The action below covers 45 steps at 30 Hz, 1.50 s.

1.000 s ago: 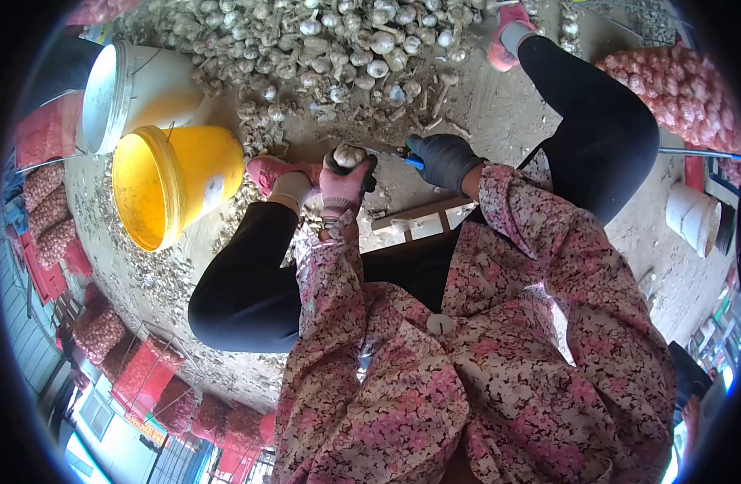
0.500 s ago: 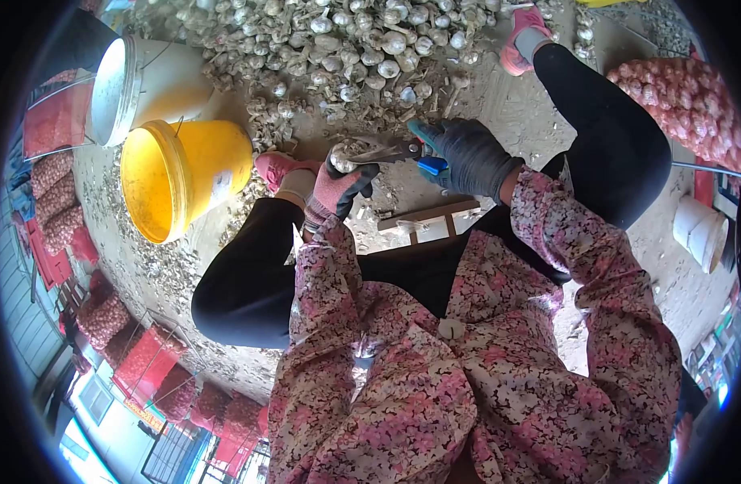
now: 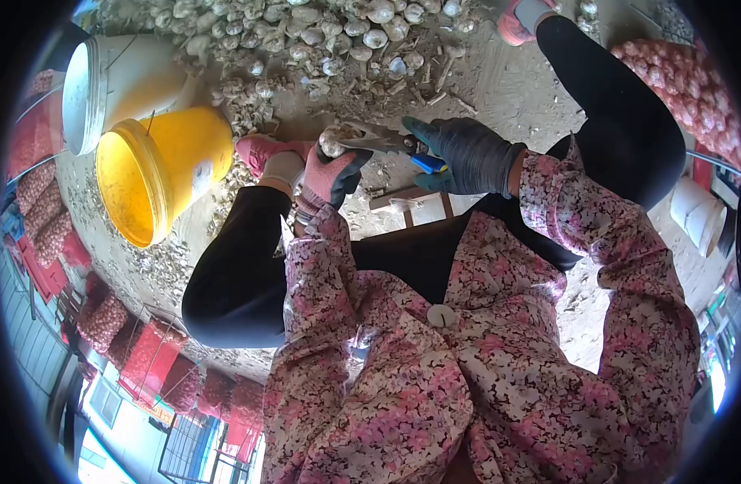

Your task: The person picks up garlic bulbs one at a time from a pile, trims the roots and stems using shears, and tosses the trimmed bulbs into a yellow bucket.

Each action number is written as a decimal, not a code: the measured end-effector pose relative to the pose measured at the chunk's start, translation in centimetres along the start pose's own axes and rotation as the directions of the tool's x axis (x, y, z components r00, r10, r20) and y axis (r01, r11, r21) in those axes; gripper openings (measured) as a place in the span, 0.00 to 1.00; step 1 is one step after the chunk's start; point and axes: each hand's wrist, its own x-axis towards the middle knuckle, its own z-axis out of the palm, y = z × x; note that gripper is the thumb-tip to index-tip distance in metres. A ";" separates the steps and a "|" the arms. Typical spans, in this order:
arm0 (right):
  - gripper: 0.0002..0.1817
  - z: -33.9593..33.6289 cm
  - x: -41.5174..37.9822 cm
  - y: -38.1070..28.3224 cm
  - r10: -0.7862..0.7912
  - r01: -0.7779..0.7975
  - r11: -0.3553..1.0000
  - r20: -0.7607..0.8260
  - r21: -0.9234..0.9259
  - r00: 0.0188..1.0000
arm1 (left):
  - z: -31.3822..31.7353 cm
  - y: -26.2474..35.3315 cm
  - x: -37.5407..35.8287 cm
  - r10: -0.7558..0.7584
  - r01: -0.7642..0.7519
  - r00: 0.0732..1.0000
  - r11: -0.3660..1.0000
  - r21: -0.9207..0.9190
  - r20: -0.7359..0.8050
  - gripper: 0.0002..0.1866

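My left hand (image 3: 328, 173), in a pink and black glove, is closed around a garlic bulb (image 3: 334, 141) held above my left knee. In a dark glove, my right hand (image 3: 465, 153) grips shears (image 3: 386, 143) with blue handles. The metal blades point left and touch the garlic bulb. Both sleeves are pink floral fabric. A large heap of garlic bulbs (image 3: 322, 32) lies on the ground just beyond my hands.
A yellow bucket (image 3: 156, 173) lies on its side at the left, with a white bucket (image 3: 104, 85) behind it. Red mesh sacks of garlic (image 3: 693, 89) stand at the right and along the left edge. Garlic skins litter the dirt ground. A small wooden stool (image 3: 415, 206) sits between my legs.
My right hand came back in with the shears, and the blades have closed in on the bulb. The left hand turned the bulb slightly leftward.
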 end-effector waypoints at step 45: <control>0.38 1.8 -1.3 -1.4 0.169 -0.172 0.937 0.036 0.303 0.985 | 2.2 -0.3 0.9 0.460 -0.135 0.850 0.661 0.738 -0.257 0.31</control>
